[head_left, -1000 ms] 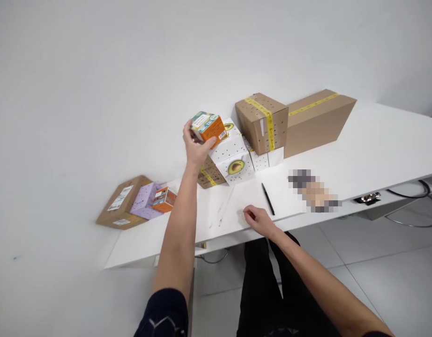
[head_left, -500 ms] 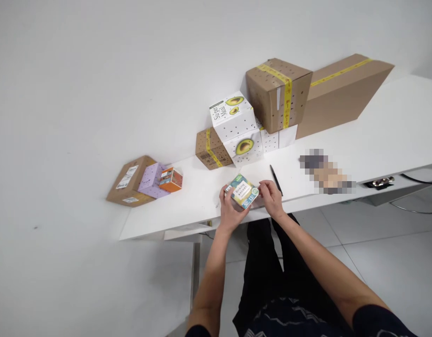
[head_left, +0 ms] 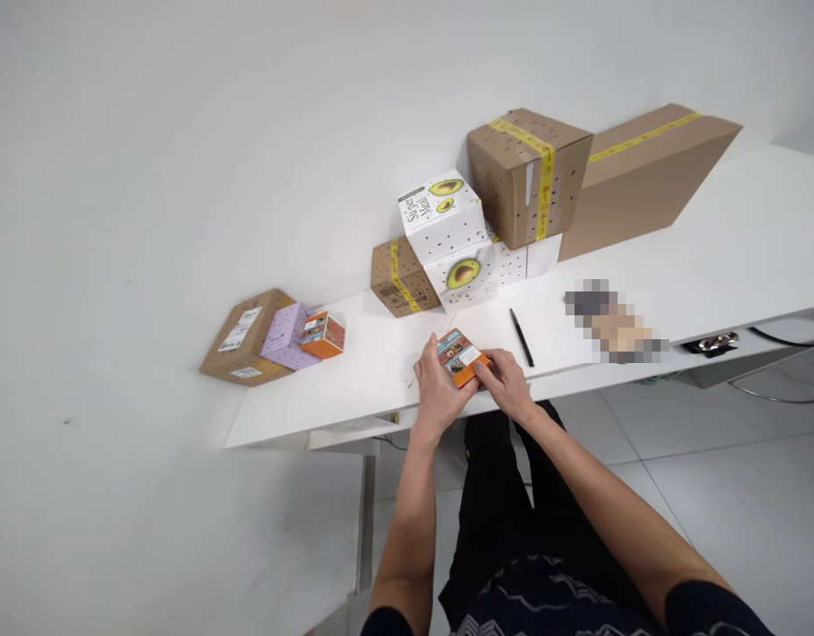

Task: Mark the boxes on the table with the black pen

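Both my hands hold a small orange box point(head_left: 461, 355) just above the near edge of the white table point(head_left: 712, 256). My left hand point(head_left: 437, 393) grips its left side with the fingers curled round it. My right hand point(head_left: 509, 387) pinches its right side. The box's orange printed face is turned up toward me. A black pen point(head_left: 522, 337) lies on the table just right of my hands.
Against the wall stand a white avocado-printed box point(head_left: 447, 237), a small brown box with yellow tape point(head_left: 400, 278), a taped brown box point(head_left: 530, 175) on white boxes and a long brown carton point(head_left: 645, 172). At the left end lie a flat brown parcel point(head_left: 241, 337), a purple box point(head_left: 286, 336) and another orange box point(head_left: 323, 335).
My left hand brought the small box down from the avocado box to the table's near edge. My right hand joined it, and the box has been turned so its orange face shows.
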The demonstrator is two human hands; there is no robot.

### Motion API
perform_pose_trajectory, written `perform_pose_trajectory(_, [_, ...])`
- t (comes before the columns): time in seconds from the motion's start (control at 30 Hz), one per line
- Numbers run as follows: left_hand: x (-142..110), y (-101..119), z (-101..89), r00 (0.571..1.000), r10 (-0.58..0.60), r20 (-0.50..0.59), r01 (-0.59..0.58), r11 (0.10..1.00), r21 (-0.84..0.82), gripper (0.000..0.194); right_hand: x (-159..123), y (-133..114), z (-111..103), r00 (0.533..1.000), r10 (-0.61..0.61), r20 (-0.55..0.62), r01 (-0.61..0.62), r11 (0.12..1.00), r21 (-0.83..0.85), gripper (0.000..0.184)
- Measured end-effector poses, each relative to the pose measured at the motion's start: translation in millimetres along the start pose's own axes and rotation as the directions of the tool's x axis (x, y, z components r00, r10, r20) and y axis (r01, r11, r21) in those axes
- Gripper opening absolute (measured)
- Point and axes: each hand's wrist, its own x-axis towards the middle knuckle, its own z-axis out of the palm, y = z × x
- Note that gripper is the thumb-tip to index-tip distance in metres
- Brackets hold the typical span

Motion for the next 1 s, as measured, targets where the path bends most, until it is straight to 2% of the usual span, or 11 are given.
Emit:
perform_pose_trajectory(0.07, [-5.4,-13.5,4.5,0.997,-0.076,0.018,0.078,0.985,-0.155,0.113,0.1,-1.5,0.2,1.0,0.02,-0.008,-0.019,1.0,0.008,0.033])
perform_pose_trajectory(0.17, [-15.1,-30.7,9.6,0.981,-0.157,0.11,0.185,0.925,-0.332,0.12,0.3,-1.9,1.7,0.999,0.03,-0.015,-0.03,0.999,0.03,0.033])
perform_pose_trajectory(0.27, [-20.8,-35.8,11.8,0.973,-0.145,0.182,0.206,0.901,-0.383,0.122,-0.2,-0.1,2.5,0.999,0.034,-0.015,-0.034,0.999,0.04,0.033])
perform_pose_trajectory(0.33, [-20.6,-34.2,12.4,0.977,-0.134,0.167,0.187,0.914,-0.36,0.122,-0.8,1.4,1.6,0.999,0.03,-0.019,-0.028,0.996,0.08,0.034])
perform_pose_trajectory(0.43, [-16.0,-32.3,13.3,0.997,-0.058,0.05,0.068,0.973,-0.222,0.119,-1.3,3.8,-1.9,1.0,0.01,-0.016,-0.007,0.983,0.183,0.036])
perform_pose_trajectory(0.53, [-11.0,-34.9,15.1,0.983,0.175,-0.059,-0.175,0.985,0.009,0.104,-1.1,6.3,-5.2,0.998,0.017,-0.057,-0.001,0.96,0.279,0.04])
perform_pose_trajectory(0.6, [-10.5,-36.3,15.8,0.955,0.288,-0.069,-0.279,0.953,0.115,0.091,-0.8,7.4,-6.2,0.994,0.056,-0.092,-0.023,0.947,0.32,0.043])
perform_pose_trajectory(0.67, [-13.4,-35.1,15.2,0.947,0.319,-0.036,-0.312,0.941,0.132,0.083,-0.8,7.4,-6.4,0.99,0.099,-0.1,-0.062,0.944,0.325,0.045])
perform_pose_trajectory(0.8, [-24.6,-26.3,12.7,0.962,0.27,0.024,-0.271,0.963,0.006,0.082,-0.8,4.4,-6.7,0.984,0.142,-0.103,-0.106,0.948,0.299,0.041])
perform_pose_trajectory(0.9, [-30.4,-22.6,16.7,0.983,0.183,-0.033,-0.186,0.977,-0.101,0.078,-0.9,2.1,-6.9,0.984,0.14,-0.106,-0.106,0.955,0.277,0.038])
perform_pose_trajectory(1.0, [-30.2,-24.8,26.5,0.997,0.041,-0.067,-0.055,0.973,-0.225,0.084,-1.8,-0.1,-6.2,0.987,0.132,-0.091,-0.106,0.963,0.246,0.036])
